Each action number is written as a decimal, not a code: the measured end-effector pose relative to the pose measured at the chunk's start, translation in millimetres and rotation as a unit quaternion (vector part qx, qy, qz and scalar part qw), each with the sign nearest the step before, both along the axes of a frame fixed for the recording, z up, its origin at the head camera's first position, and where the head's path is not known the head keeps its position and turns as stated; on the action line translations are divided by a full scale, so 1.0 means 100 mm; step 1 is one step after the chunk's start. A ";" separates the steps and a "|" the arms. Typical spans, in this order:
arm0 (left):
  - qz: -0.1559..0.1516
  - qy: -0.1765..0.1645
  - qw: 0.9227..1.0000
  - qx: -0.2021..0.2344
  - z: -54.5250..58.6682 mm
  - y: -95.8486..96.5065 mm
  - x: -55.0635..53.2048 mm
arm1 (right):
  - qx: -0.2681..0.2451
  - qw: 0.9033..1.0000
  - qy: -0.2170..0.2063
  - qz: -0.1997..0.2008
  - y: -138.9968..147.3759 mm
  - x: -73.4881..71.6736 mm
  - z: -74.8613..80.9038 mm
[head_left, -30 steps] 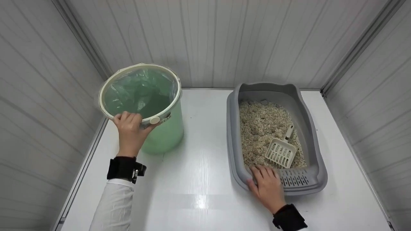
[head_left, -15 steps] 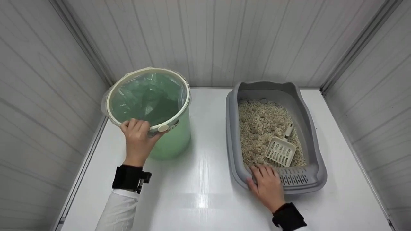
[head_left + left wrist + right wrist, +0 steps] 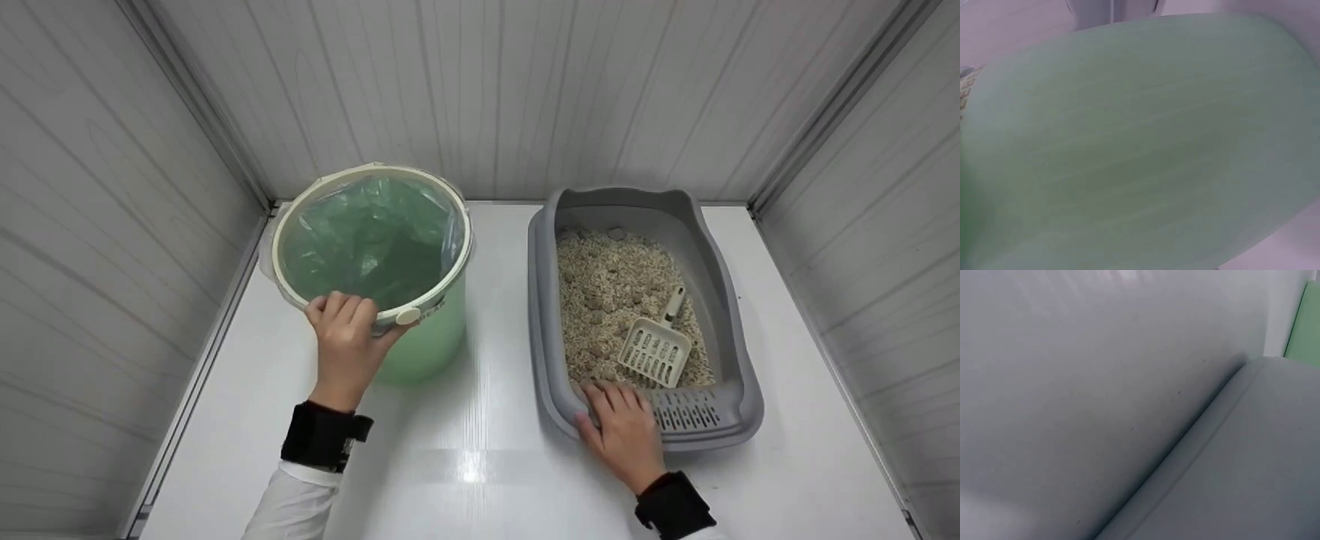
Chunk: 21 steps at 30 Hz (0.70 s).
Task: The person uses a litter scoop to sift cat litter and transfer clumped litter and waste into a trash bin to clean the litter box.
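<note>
Left of the litter box (image 3: 550,315): green bin (image 3: 435,345), my left grip (image 3: 349,351) clamped on its rim (image 3: 375,172).
Right grip (image 3: 622,427): curled over the litter box's edge (image 3: 686,431).
Scoop (image 3: 657,351) (unheld): likely next, once I've positioned the bin.

I see a glossy white tabletop (image 3: 480,390) in front of me, grey wood-grained panels (image 3: 480,90) around three sides, and metal strips (image 3: 838,105) along their corners.
</note>
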State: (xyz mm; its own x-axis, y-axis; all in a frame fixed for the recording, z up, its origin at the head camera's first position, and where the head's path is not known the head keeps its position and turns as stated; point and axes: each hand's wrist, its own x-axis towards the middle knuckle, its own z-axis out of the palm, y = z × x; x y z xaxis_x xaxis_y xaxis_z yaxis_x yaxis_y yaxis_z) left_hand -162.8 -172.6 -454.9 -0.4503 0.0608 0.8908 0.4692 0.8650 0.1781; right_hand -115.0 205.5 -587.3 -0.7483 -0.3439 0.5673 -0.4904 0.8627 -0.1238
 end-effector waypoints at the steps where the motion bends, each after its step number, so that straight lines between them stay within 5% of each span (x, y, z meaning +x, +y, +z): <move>1: -0.002 0.001 1.000 0.001 0.00 0.03 0.02 | -0.002 1.000 0.000 0.001 0.00 0.00 0.00; 21: -0.029 0.020 0.999 -0.009 0.02 0.50 0.33 | -0.001 1.000 -0.011 -0.003 0.01 0.01 -0.01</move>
